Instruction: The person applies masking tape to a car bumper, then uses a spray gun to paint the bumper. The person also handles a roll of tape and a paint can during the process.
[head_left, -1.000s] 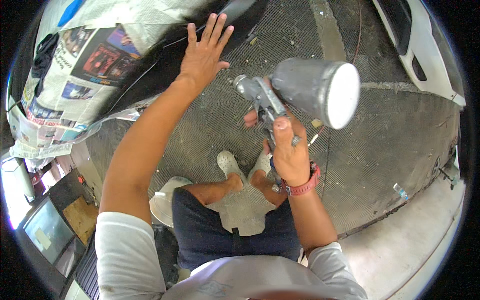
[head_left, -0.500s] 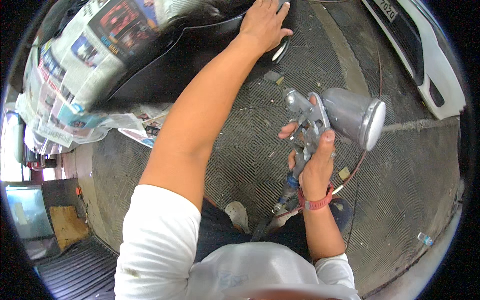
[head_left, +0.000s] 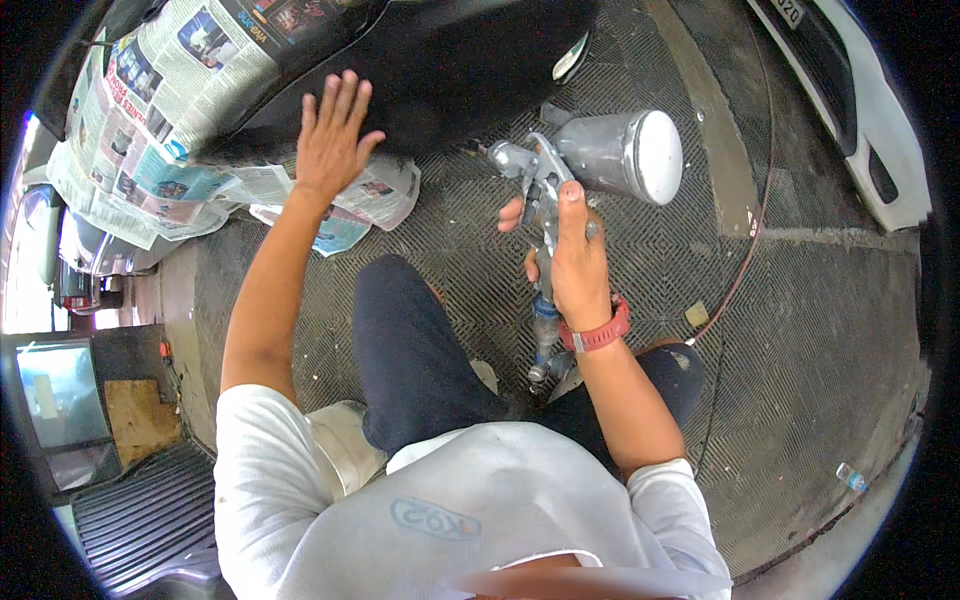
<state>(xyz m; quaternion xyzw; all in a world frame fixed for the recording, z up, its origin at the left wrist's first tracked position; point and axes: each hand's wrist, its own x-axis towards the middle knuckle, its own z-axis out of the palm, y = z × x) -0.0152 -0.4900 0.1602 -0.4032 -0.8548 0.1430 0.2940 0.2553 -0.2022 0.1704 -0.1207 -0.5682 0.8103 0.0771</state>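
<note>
My left hand (head_left: 332, 135) is spread with its fingers apart, laid on or just over the lower part of a black car bumper panel (head_left: 450, 70) at the upper middle. Newspaper sheets (head_left: 160, 110) cover the bodywork left of it and hang below the panel. My right hand (head_left: 580, 250) grips a silver spray gun (head_left: 540, 175) by its handle, thumb on top and fingertips showing on the left side. Its metal cup (head_left: 615, 150) points to the right, and a blue fitting (head_left: 544, 307) sits at the handle's lower end. The gun is held right of the panel's lower edge, over the floor.
A white bumper (head_left: 895, 200) stands at upper right. A red hose (head_left: 763, 200) crosses the ridged floor near a yellowish block (head_left: 697, 314); a bottle (head_left: 850, 476) lies at lower right. A white bucket (head_left: 340, 435) is beneath me. A glass pane (head_left: 55, 390) and ribbed black mat (head_left: 135, 510) are at left.
My left hand has shifted from the panel's far end leftward and down along it. My knees are now bent higher in view, and the spray gun has moved up-left since the previous frame.
</note>
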